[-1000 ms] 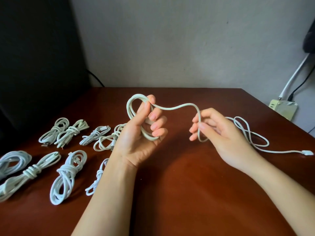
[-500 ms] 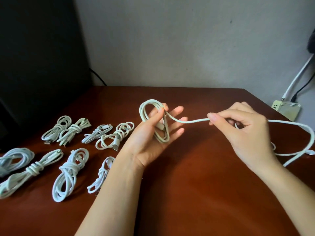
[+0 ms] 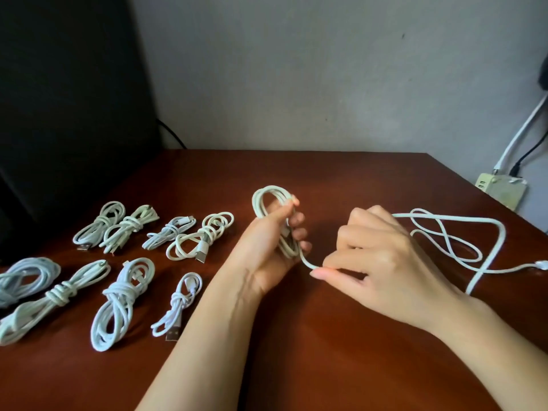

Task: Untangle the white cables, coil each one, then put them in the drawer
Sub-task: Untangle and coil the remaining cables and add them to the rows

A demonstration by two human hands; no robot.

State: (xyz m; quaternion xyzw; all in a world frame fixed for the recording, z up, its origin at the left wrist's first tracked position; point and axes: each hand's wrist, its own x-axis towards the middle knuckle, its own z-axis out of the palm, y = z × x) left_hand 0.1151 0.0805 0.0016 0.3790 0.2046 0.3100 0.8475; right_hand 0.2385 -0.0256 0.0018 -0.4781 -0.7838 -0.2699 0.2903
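L hand (image 3: 267,253) is up over the mid surface (image 3: 326,345), palm twd the camera, thumb & fingers curled round a part-wound coil (image 3: 262,200) of one white cable (image 3: 305,261). The loops stand roughly upright in the grip, w/ the top loop poking out above the thumb. From the coil's lower end the cable runs a short way to the R hand (image 3: 376,256), which is just beside the L; can't tell if they touch. The R pinches the cable btw thumb & forefinger, other fingers curled in. Past the R hand the loose tail (image 3: 462,218) arcs out twd the right edge, bends down & crosses a couple of slack loops lying on the surface near that edge. Its plug (image 3: 541,264) lies at the right edge, partly cut off by the frame. Eight wound bundles (image 3: 121,301) lie flat twd the left edge in 2 rows of 4, well apart from both hands, most w/ cable wrapped round the middle & a few USB ends showing. Beyond the far right corner a pale socket box (image 3: 501,192) sits by the wall.
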